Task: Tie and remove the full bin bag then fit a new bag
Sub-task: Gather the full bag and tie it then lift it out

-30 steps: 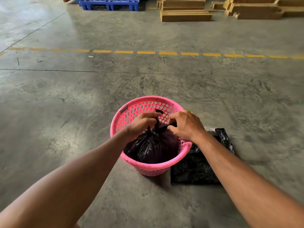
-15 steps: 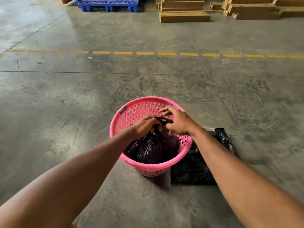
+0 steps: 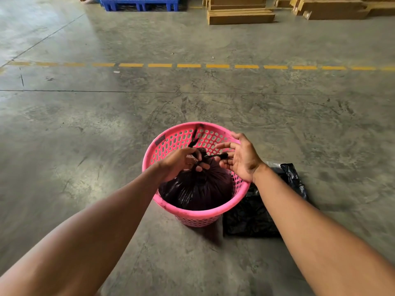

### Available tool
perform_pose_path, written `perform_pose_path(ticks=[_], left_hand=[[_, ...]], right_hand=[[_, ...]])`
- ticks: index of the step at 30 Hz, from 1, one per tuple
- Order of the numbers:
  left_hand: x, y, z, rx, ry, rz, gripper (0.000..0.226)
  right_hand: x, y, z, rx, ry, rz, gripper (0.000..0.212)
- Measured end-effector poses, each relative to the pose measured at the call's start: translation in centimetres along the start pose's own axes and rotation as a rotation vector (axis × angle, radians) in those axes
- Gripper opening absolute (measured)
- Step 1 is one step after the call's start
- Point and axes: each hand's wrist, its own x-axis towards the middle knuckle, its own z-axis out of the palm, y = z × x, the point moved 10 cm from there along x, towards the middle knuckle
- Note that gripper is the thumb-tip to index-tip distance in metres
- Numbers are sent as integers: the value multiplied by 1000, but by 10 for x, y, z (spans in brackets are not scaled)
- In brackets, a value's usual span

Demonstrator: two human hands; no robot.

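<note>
A pink perforated basket (image 3: 190,214) stands on the concrete floor with a full black bin bag (image 3: 198,189) inside it. The bag's neck is gathered into a twisted top with thin black tails sticking up and to the right. My left hand (image 3: 181,161) is closed around that neck from the left. My right hand (image 3: 239,157) is at the neck's right side, palm facing left, fingers spread, with one black tail pinched low between thumb and fingers. A flat black new bag (image 3: 256,214) lies on the floor against the basket's right side.
Bare concrete floor surrounds the basket. A dashed yellow line (image 3: 188,65) crosses the floor farther out. A blue pallet (image 3: 141,3) and stacked long cardboard boxes (image 3: 241,16) sit at the far edge.
My right hand has gone from closed on the bag's top to fingers spread, shifted right. One black tail now sticks up toward the basket's far rim. My left hand stays on the neck.
</note>
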Motion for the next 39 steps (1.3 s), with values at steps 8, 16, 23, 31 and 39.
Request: perform_pose_path(ticks=[8, 16, 23, 31, 39], left_hand=[[4, -16, -12, -217, 109, -105, 34], [-3, 3, -7, 26, 161, -72, 20], [-5, 47, 14, 864, 9, -26, 44], [-19, 64, 13, 1410, 153, 374, 31], [-17, 67, 2, 1497, 464, 491, 20]], right_hand=[[-10, -7, 22, -777, 173, -352, 7], [-23, 17, 38, -956, 171, -231, 7], [-32, -5, 36, -709, 251, -439, 49], [-25, 9, 29, -276, 174, -351, 17], [-22, 19, 17, 142, 267, -194, 16]])
